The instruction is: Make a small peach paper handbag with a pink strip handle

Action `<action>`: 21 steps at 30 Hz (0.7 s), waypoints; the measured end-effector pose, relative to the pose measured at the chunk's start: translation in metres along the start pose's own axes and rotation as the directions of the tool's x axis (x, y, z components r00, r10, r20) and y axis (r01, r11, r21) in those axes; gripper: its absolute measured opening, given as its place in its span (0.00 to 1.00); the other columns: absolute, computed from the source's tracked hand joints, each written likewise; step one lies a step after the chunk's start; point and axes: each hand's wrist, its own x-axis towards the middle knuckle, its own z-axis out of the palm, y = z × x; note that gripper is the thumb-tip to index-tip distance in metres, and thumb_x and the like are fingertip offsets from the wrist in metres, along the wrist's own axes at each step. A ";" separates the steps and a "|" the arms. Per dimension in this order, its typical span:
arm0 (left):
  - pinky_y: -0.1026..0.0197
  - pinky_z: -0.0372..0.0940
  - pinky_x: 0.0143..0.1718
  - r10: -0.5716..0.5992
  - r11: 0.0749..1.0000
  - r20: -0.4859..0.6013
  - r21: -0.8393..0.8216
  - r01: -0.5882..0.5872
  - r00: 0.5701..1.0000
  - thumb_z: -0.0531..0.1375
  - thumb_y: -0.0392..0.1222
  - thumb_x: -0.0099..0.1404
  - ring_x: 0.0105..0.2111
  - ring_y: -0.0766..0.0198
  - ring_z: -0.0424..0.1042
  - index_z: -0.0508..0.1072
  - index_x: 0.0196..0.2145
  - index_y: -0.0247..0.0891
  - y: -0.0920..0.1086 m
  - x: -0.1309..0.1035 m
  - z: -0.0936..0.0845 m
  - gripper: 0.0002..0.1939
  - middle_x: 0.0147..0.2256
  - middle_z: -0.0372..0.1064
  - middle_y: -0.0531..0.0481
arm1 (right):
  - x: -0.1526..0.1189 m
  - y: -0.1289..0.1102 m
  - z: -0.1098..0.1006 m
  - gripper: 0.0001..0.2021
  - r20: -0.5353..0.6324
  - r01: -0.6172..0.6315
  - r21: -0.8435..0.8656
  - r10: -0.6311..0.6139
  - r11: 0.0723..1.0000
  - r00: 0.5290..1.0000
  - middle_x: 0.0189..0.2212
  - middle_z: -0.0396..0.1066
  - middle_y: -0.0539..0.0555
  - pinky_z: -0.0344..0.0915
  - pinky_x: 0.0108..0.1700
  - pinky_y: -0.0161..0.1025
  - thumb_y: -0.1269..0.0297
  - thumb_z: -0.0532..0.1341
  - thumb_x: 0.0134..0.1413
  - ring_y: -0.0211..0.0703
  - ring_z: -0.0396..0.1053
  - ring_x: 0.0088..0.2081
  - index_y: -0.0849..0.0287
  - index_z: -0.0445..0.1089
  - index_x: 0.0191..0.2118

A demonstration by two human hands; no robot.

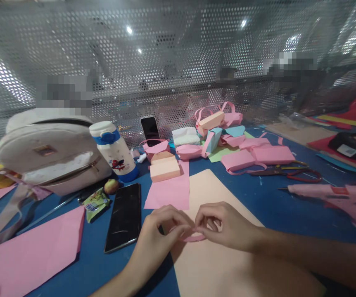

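A narrow pink paper strip (193, 238), bent into a curve, lies between my two hands above a large peach paper sheet (209, 264). My left hand (168, 229) is closed in a pinch on the strip's left part. Opposite it, my right hand (217, 222) pinches the strip's other part, fingers curled and almost touching the left fingertips. The strip's ends are partly hidden by my fingers. Just beyond my hands are a pink paper sheet (167, 192) and a small folded peach paper box (164, 170).
A black phone (124, 218) and a snack packet (96, 204) lie on the left, before a bottle (114, 152) and a white backpack (51, 152). Pink paper boxes (274, 154), scissors (302, 175) and a pink glue gun (329, 194) are on the right. A perforated metal panel (178, 53) stands behind.
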 end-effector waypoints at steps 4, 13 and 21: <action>0.64 0.61 0.33 -0.019 0.999 -0.036 -0.031 0.017 0.999 0.63 0.37 0.61 0.28 0.65 0.68 0.76 0.26 0.39 0.001 0.001 -0.004 0.07 0.27 0.73 0.53 | 0.000 0.001 0.002 0.06 -0.012 0.000 -0.009 -0.001 1.000 1.000 0.24 0.70 0.49 0.58 0.27 0.31 0.64 0.63 0.57 0.33 0.63 0.24 0.60 0.73 0.32; 0.66 0.60 0.33 -0.006 0.998 -0.042 -0.070 0.003 0.999 0.63 0.34 0.60 0.28 0.67 0.67 0.75 0.24 0.39 0.000 0.000 -0.005 0.08 0.25 0.69 0.55 | 0.000 -0.002 0.000 0.08 -0.004 0.003 0.001 -0.003 1.000 1.000 0.25 0.70 0.49 0.57 0.27 0.30 0.62 0.62 0.58 0.33 0.62 0.23 0.60 0.73 0.32; 0.65 0.60 0.34 0.009 0.997 -0.046 -0.076 -0.012 0.999 0.63 0.37 0.62 0.30 0.65 0.69 0.76 0.26 0.38 -0.003 0.001 -0.005 0.07 0.28 0.72 0.53 | 0.000 0.000 0.001 0.06 -0.012 0.006 -0.006 -0.006 1.000 1.000 0.25 0.70 0.49 0.58 0.28 0.30 0.64 0.62 0.58 0.33 0.63 0.24 0.60 0.74 0.33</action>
